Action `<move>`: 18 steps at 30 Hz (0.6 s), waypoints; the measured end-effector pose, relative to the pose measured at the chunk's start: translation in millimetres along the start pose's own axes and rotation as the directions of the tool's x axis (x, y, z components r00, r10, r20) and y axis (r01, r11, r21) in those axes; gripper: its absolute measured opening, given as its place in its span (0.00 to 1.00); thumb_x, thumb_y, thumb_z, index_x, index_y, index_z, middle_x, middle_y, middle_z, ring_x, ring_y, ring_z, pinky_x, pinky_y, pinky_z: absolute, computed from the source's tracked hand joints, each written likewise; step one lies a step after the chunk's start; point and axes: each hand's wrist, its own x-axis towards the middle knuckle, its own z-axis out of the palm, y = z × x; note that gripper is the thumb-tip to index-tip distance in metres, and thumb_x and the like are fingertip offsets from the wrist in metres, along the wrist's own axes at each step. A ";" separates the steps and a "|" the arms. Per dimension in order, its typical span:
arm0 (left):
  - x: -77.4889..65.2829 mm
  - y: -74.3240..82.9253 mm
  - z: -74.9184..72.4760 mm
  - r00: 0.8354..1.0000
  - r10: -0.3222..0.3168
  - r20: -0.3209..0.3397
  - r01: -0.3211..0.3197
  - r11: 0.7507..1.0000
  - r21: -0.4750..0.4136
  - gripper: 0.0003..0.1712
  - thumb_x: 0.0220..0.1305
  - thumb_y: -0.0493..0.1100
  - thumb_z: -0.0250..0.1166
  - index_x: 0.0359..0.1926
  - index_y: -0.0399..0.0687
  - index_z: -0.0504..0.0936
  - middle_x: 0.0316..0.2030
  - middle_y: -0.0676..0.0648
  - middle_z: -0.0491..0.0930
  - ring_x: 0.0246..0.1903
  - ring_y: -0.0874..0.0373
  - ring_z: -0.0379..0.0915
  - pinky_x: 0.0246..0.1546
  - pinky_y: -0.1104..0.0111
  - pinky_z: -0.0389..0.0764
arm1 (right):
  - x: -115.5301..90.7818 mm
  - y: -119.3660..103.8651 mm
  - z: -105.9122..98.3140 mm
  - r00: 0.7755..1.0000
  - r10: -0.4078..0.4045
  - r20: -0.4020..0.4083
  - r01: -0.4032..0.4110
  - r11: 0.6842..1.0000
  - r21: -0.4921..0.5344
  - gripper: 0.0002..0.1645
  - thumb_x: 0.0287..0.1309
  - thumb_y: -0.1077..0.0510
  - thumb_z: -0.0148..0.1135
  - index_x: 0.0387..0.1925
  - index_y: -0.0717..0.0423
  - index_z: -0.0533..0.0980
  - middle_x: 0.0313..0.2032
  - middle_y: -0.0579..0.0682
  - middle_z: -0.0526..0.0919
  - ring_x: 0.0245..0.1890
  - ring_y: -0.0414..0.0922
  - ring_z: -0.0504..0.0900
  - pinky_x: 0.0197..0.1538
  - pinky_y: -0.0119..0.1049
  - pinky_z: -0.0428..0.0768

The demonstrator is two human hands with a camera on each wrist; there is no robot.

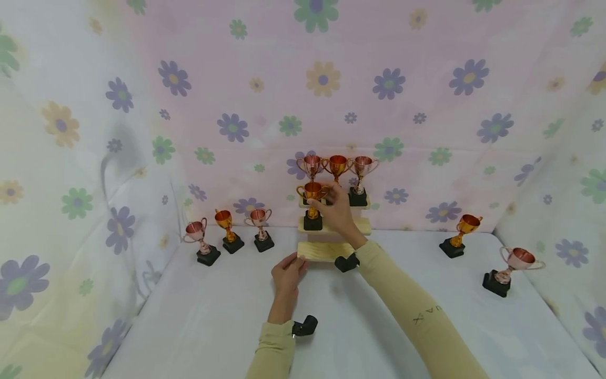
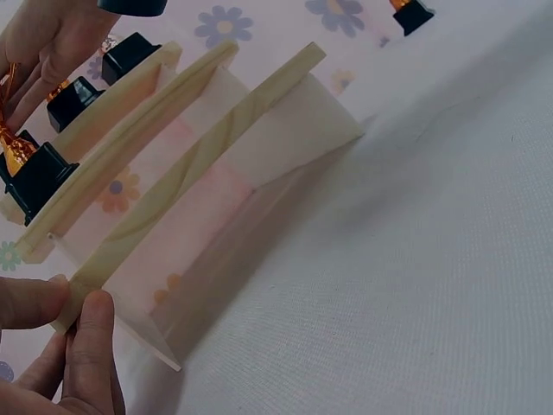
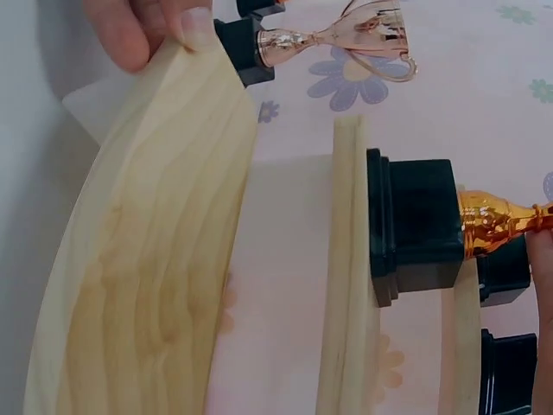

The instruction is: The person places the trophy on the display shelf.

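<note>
A three-step wooden stand (image 1: 324, 251) sits at the back middle of the white table. My left hand (image 1: 289, 271) pinches the left corner of its lowest step (image 2: 216, 138), thumb and fingertips (image 2: 91, 346) on the edge. My right hand (image 1: 331, 202) reaches over the stand and holds a gold trophy (image 1: 313, 205) by the cup. Its black base (image 3: 415, 229) rests on the middle step. Three trophies stand on the top step: rose (image 1: 311, 166), copper (image 1: 337, 166) and rose (image 1: 362, 168).
Three small trophies (image 1: 227, 226) stand in a row on the table left of the stand. Two more (image 1: 461, 231) (image 1: 513, 268) are at the right. Floral cloth (image 1: 322, 79) walls in the back and both sides.
</note>
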 end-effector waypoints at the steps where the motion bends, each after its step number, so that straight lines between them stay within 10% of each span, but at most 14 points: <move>1: -0.4 0.1 0.1 1.000 0.005 0.003 -0.005 1.000 -0.002 0.21 0.64 0.27 0.65 0.57 0.22 0.77 0.46 0.34 0.82 0.36 0.58 0.83 0.46 0.66 0.88 | 0.0 0.5 -0.4 1.000 -0.004 0.002 0.004 1.000 0.005 0.27 0.57 0.73 0.70 0.57 0.77 0.72 0.51 0.73 0.81 0.47 0.56 0.83 0.55 0.61 0.81; 10: -2.4 -0.6 2.2 1.000 0.007 0.005 -0.007 1.000 -0.011 0.21 0.65 0.27 0.65 0.58 0.23 0.77 0.44 0.36 0.82 0.36 0.58 0.83 0.44 0.69 0.88 | -5.8 1.6 -0.8 0.999 0.022 -0.033 -0.022 0.999 0.025 0.29 0.57 0.72 0.71 0.59 0.74 0.72 0.51 0.71 0.81 0.48 0.60 0.83 0.44 0.27 0.86; 18: -2.9 0.0 3.6 1.000 0.007 -0.015 -0.007 1.000 -0.020 0.21 0.64 0.26 0.66 0.58 0.22 0.77 0.43 0.37 0.82 0.34 0.59 0.83 0.42 0.69 0.89 | -10.7 29.0 -10.3 0.998 0.054 -0.028 -0.053 0.997 0.059 0.37 0.55 0.75 0.70 0.67 0.71 0.68 0.56 0.71 0.76 0.56 0.68 0.79 0.57 0.45 0.85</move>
